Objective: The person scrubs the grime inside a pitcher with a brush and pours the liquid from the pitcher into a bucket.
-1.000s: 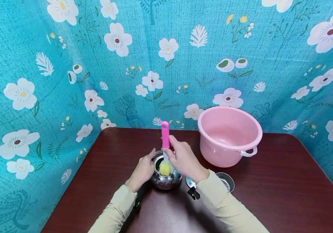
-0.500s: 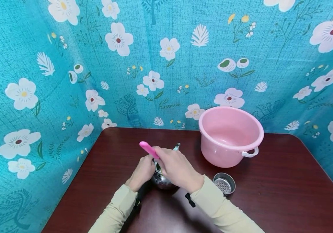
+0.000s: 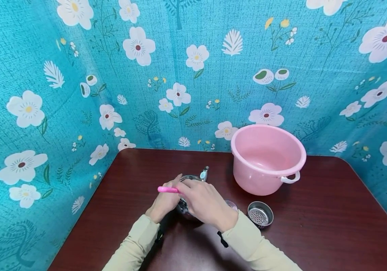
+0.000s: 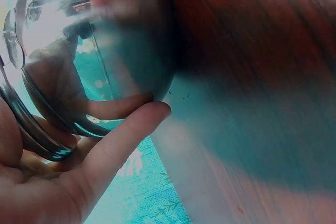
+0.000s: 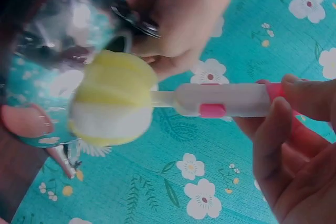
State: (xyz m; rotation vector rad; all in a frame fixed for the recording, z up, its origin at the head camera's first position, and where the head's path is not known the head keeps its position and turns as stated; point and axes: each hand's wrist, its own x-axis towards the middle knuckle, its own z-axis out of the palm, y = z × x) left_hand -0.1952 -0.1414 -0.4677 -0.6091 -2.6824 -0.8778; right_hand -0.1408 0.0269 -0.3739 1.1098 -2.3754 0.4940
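Note:
A shiny round metal teapot [image 3: 182, 207] sits on the table, mostly covered by the hands in the head view; its spout [image 3: 204, 174] points toward the back. My left hand [image 3: 164, 199] grips its handle, and in the left wrist view the thumb [image 4: 131, 127] lies along the pot's side. My right hand [image 3: 207, 203] holds a sponge brush by its pink handle [image 3: 168, 189], which lies nearly level, its end toward the left. Seen from the right wrist, the yellow-and-white sponge head [image 5: 113, 98] overlaps the pot's mirror-like wall.
A round metal strainer cup [image 3: 260, 215] with a perforated bottom stands right of the right forearm. Behind it is a pink basin [image 3: 268, 171] with a white handle. A pale round piece [image 3: 231, 205] shows partly behind the right wrist. A flowered teal cloth [image 3: 166, 79] hangs behind the table.
The brush was upright over the pot's mouth; its handle has swung down to the left, nearly level. My right hand has shifted slightly left and lower. The left hand stays at the handle.

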